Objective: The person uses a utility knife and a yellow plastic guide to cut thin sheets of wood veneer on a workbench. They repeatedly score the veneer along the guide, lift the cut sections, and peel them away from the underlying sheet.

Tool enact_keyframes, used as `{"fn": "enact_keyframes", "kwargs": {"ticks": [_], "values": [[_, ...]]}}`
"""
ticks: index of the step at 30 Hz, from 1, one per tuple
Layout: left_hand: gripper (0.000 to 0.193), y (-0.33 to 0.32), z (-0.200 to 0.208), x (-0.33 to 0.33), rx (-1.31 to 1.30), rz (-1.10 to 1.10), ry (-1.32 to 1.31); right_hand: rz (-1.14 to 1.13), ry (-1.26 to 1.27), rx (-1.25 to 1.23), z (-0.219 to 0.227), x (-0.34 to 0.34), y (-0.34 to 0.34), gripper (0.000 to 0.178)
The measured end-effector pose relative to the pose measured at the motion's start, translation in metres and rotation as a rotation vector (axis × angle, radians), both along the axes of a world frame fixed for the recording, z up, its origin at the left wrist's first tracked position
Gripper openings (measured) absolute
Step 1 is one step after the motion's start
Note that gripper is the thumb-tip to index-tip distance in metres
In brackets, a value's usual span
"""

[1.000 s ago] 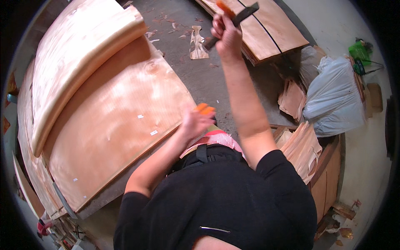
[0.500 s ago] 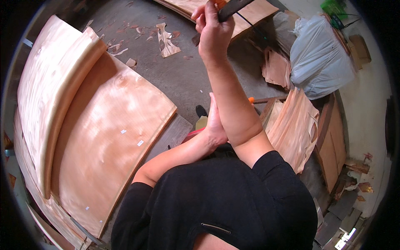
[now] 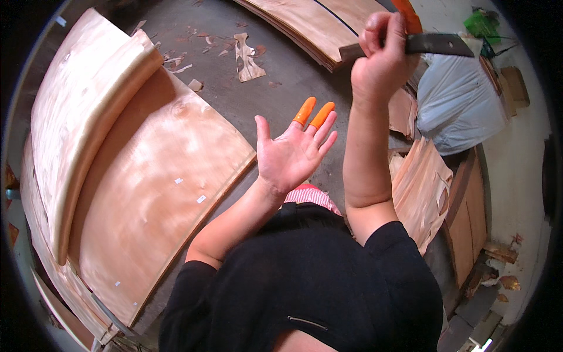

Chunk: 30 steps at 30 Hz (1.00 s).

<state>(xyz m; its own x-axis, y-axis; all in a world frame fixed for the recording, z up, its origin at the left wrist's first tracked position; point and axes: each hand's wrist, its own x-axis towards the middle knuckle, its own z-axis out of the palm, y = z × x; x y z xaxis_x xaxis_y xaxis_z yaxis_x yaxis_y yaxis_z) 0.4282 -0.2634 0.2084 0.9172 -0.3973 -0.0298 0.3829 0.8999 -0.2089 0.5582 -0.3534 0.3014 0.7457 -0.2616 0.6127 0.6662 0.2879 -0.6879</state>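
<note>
My right hand is raised at the upper right, its fingers closed around a dark flat knife-like blade with a small hole near one end. An orange finger cot shows behind that hand's curled fingers. In front of my body, my left hand is open, palm up and fingers spread, with orange finger cots on two fingertips. It holds nothing. To its left, a wide stack of pale wood veneer sheets bears small white labels. A folded-over veneer bundle rests on the stack's far-left side.
Another veneer stack lies at the far side. Veneer scraps are scattered on the grey floor. At my right are a white plastic sack, loose veneer strips and boards along the wall.
My right hand has moved right with the blade. My left hand, earlier partly hidden behind my right forearm, has come out to the left and turned palm up. The view has shifted slightly.
</note>
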Motion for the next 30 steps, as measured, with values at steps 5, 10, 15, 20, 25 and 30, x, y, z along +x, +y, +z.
{"fn": "enact_keyframes", "kwargs": {"ticks": [5,10,15,20,25,30], "values": [[0.087,0.017,-0.003,0.002,0.042,0.085,-0.007,0.058,0.060,0.038,-0.001,-0.010,0.007,0.030],[0.085,0.018,-0.023,0.004,0.088,0.023,-0.022,0.142,0.250,0.105,-0.009,-0.020,0.021,0.031],[0.060,-0.050,-0.072,-0.030,-0.079,-0.457,-0.039,0.366,0.300,-0.092,-0.038,-0.049,0.108,0.025],[0.059,-0.028,-0.076,-0.035,0.000,-0.429,-0.020,0.359,0.287,-0.230,-0.077,-0.049,0.127,0.020],[0.061,-0.001,-0.080,-0.037,0.050,-0.446,0.061,0.457,0.425,-0.373,-0.107,-0.043,0.155,0.016],[0.065,0.035,-0.053,-0.015,0.165,-0.469,0.332,0.599,0.382,-0.454,-0.155,-0.022,0.190,0.013]]}}
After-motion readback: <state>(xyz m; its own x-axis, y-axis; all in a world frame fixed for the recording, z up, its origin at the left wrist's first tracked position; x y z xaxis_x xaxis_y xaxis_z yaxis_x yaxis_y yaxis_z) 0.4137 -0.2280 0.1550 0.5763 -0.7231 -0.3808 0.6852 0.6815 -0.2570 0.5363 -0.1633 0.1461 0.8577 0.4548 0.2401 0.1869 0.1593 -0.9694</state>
